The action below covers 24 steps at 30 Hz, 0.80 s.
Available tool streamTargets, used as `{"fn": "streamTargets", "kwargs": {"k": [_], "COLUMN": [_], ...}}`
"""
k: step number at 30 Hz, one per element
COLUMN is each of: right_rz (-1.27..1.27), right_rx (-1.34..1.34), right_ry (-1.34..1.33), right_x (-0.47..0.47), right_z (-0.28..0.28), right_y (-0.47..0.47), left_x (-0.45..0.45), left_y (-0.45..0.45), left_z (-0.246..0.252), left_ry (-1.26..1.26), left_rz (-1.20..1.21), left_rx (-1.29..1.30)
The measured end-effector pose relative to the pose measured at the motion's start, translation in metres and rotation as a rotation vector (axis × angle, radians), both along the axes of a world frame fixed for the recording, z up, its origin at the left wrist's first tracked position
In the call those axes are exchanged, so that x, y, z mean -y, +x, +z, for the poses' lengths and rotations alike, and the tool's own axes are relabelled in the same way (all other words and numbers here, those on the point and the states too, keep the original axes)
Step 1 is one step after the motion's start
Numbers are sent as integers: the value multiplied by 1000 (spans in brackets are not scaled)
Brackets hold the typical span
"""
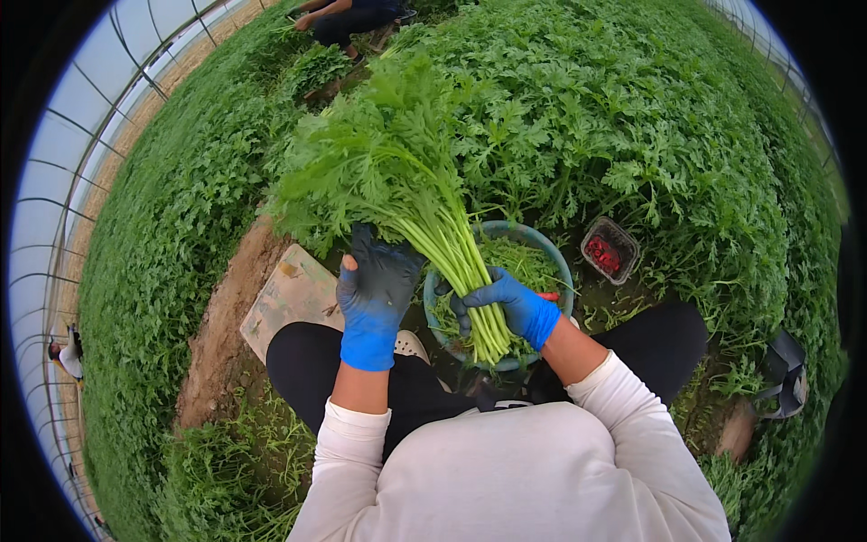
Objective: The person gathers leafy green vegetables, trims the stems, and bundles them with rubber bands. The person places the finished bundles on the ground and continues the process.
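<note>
A bundle of long-stemmed leafy greens [440, 237] with lobed leaves slants across the middle, its leaves toward the upper left. My right hand [498, 305], in a blue glove with dark-stained fingers, is closed around the lower stems. My left hand [383, 284], in a blue glove with a dark-stained palm, is spread under the upper stems and leaves; its thumb tip shows bare. Under the stems stands a round blue-green tub [565, 264] holding loose green trimmings. A red handle-like thing [547, 296] shows in it beside my right hand.
A stained, pale flat board [288, 298] lies to the left. A small clear plastic basket [610, 251] with red items sits at the right. Dense leafy plants [576, 108] surround the spot. A person [349, 24] crouches at the top. A dark strapped object [786, 376] lies far right.
</note>
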State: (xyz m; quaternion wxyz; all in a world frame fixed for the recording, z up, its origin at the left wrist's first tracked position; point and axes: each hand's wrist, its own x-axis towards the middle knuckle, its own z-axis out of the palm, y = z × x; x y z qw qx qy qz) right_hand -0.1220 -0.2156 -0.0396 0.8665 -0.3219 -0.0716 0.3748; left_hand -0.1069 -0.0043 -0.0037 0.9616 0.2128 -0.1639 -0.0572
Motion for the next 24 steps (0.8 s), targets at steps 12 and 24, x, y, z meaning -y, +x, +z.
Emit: {"fn": "streamTargets", "kwargs": {"k": [12, 24], "right_rz": [-151, 162], "right_rx": [72, -35], "right_ry": [-516, -15], "right_x": [4, -9], "right_z": [42, 41], "right_y": [24, -3], "left_x": [44, 42], "left_y": [-51, 8], "left_z": [-90, -15], "left_ry": [176, -83], "left_rz": [-394, -95], "left_rx": [-560, 19]}}
